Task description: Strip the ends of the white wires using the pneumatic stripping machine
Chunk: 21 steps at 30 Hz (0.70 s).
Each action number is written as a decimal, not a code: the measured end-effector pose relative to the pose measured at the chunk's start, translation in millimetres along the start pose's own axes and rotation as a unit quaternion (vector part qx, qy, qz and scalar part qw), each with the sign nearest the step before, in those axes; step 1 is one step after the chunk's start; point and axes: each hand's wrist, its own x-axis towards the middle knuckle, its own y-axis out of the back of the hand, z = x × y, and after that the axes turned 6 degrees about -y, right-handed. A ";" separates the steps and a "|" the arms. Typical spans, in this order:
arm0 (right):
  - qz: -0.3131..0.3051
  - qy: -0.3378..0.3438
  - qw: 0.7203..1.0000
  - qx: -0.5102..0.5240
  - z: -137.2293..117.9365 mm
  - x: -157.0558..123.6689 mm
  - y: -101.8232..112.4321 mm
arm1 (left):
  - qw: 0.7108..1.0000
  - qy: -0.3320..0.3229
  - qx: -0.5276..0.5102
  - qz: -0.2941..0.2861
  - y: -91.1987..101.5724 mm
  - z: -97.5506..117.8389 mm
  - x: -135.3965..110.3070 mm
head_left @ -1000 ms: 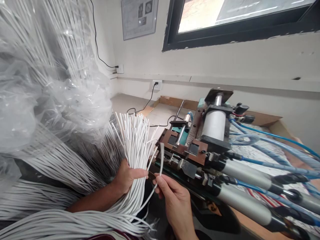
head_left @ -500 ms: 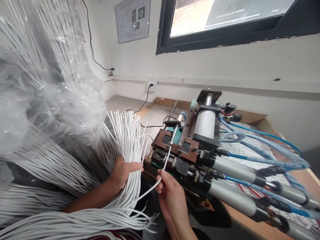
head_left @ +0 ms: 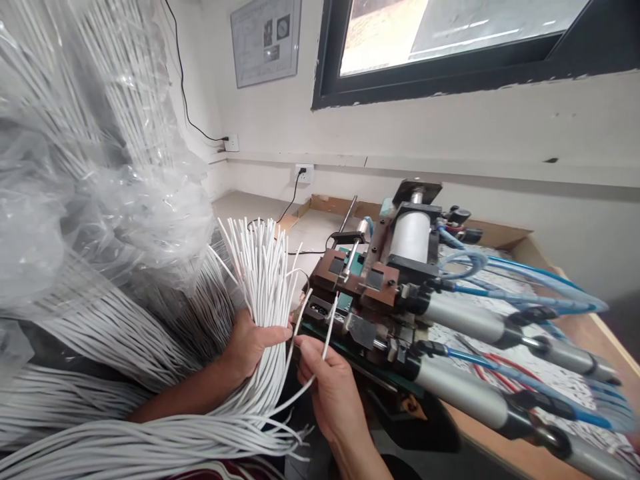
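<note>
While the left hand (head_left: 253,347) closes firmly round a thick bundle of white cables (head_left: 263,287), the right hand (head_left: 333,387) pinches a single cable (head_left: 330,330) between thumb and fingers. That bundle stands nearly upright in front of the surface (head_left: 313,230), left of the machine (head_left: 383,283); the single cable's tip (a little red shows there) reaches the machine's front, but whether it touches cannot be told. A second loose end (head_left: 303,310) rises just beside the right fingertips.

The machine sits at the surface's front edge, its silver cylinders (head_left: 465,393) slanting toward the near right corner among blue hoses (head_left: 475,355). Low cardboard strips (head_left: 333,203) line the back edge, and a black cord (head_left: 291,203) runs from there up to a wall socket (head_left: 304,175).

Above, a dark-framed window (head_left: 425,83) cuts into the pale wall (head_left: 450,133), with a framed sheet (head_left: 265,43) hanging left of it. Clear plastic (head_left: 145,213) wraps more cables along the left side of the room, beyond the left arm.
</note>
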 end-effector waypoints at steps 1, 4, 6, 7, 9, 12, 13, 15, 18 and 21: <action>-0.009 0.029 0.999 -0.044 1.3 -1.9 -1.4 | 1.000 0.003 0.001 -0.005 -0.1 -1.2 -0.4; 0.021 0.109 0.988 -0.110 4.1 -6.1 -3.8 | 1.000 0.010 0.004 -0.010 -0.4 -3.6 -0.6; 0.074 0.125 0.984 -0.104 6.5 -7.2 -2.1 | 1.000 0.008 0.008 -0.008 -1.1 -2.5 0.0; 0.098 0.124 0.982 -0.104 8.3 -7.4 -0.1 | 1.000 0.004 0.010 -0.006 -1.7 -1.2 0.5; 0.123 0.112 0.979 -0.121 13.2 -7.5 5.5 | 1.000 -0.006 0.012 0.002 -3.2 2.3 1.1; 0.080 0.056 0.985 -0.143 21.2 -8.6 12.5 | 1.000 0.001 0.008 0.011 -6.0 6.0 0.7; 0.053 0.040 0.989 -0.130 23.1 -9.5 13.3 | 1.000 0.010 0.007 0.010 -6.6 6.5 0.2; 0.013 0.026 0.996 -0.079 24.9 -12.2 12.3 | 1.000 0.022 0.005 0.008 -7.1 6.5 -0.7; 0.018 0.037 0.999 0.009 23.5 -16.2 7.8 | 1.000 0.019 0.008 0.017 -6.1 6.7 -0.3; 0.061 0.055 0.993 0.084 20.2 -16.9 4.3 | 0.999 0.005 0.007 0.031 -5.6 7.9 2.6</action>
